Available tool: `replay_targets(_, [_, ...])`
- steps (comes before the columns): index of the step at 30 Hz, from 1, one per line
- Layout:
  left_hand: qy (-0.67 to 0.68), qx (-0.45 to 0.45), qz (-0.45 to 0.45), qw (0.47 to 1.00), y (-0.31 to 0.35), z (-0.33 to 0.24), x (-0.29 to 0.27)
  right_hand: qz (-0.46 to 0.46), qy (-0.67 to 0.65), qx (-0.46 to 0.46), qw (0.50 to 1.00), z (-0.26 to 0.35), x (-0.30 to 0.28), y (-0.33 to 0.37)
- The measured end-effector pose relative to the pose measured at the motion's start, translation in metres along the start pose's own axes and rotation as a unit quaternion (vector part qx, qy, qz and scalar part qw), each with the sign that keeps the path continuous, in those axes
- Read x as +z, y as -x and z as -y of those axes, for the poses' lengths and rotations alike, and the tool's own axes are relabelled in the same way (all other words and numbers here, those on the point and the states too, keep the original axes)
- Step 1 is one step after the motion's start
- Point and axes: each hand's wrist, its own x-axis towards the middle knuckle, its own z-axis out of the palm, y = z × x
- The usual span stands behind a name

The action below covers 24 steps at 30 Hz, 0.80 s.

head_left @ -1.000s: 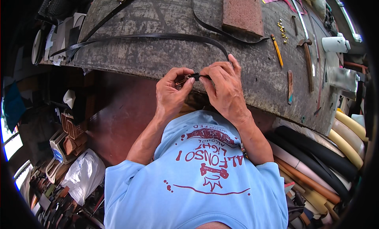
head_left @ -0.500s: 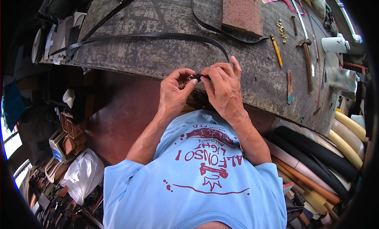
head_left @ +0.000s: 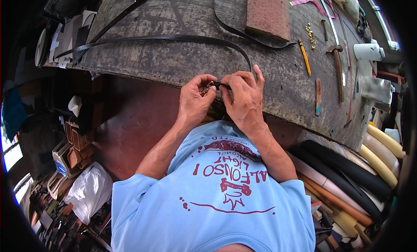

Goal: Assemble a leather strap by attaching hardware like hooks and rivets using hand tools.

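Observation:
A long black leather strap (head_left: 173,37) lies across the worktable and curves down at its right end into my hands at the table's near edge. My left hand (head_left: 195,95) pinches a small metal clasp (head_left: 211,84) between thumb and forefinger. Just right of it, my right hand (head_left: 244,95) is closed on the strap's end, thumb and forefinger pressed together, the little finger sticking up. Strap end and metal piece meet between my fingertips. How they join is partly hidden by the fingers.
On the worktable (head_left: 143,61) lie a reddish stone block (head_left: 268,13), a yellow pencil (head_left: 304,57), loose brass fittings (head_left: 310,35), a hammer (head_left: 338,72) and a metal ruler (head_left: 332,26). Rolled material (head_left: 347,165) is stacked at the right, below the table. A white plastic bag (head_left: 90,193) sits lower left.
Both hands stay together at the table edge, with only slight finger shifts around the strap end and the metal piece. The whole view has shifted very slightly.

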Motion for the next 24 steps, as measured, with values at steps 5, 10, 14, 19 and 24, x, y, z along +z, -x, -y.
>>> replay_targets(5, [-0.016, -0.003, -0.007, 1.0, 0.001, 0.0, 0.001, -0.02, 0.022, 0.01, 1.0, -0.001, 0.002, 0.002])
replay_targets(10, [-0.024, -0.012, 0.016, 1.0, -0.001, -0.002, -0.002, 0.011, 0.006, 0.014, 1.0, -0.004, -0.003, -0.001])
replay_targets(14, [0.041, -0.021, 0.01, 0.999, -0.003, -0.003, -0.001, 0.037, -0.007, 0.03, 0.999, -0.003, -0.01, -0.006])
replay_targets(19, [0.03, -0.004, 0.005, 1.0, -0.006, -0.002, -0.001, 0.04, -0.02, 0.031, 0.999, -0.003, -0.01, -0.006])
replay_targets(24, [0.013, -0.012, 0.009, 1.0, -0.004, -0.004, -0.002, 0.027, -0.025, 0.032, 0.999, -0.002, -0.008, -0.006])
